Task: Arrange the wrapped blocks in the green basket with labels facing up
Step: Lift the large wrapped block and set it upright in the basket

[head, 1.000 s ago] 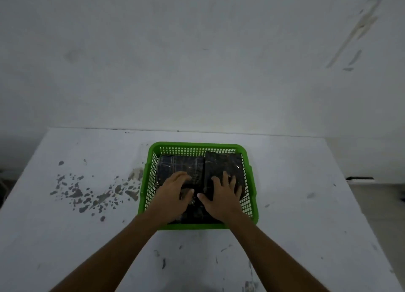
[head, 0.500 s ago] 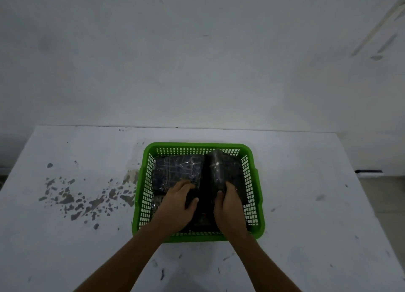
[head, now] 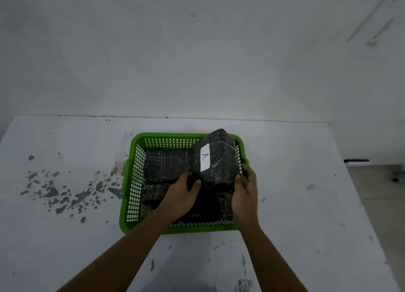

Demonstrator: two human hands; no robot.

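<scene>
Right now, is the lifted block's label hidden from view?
No: the white label marked A faces the camera on the tilted block, held between left hand and right hand.

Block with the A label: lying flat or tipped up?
Tipped up. Labelled block is raised on end above the basket rim, held by both hands.

Lighting dim and flat, with a cool grey-blue cast; no distinct source visible. Shadows soft and faint. No glare on the table (head: 306, 204). Dark wrapped blocks inside the basket (head: 129, 204) lose detail in the gloom. Wide-angle distortion bends the table's far edge. Focus slightly soft throughout; wall (head: 197, 50) shows fine noise.
</scene>
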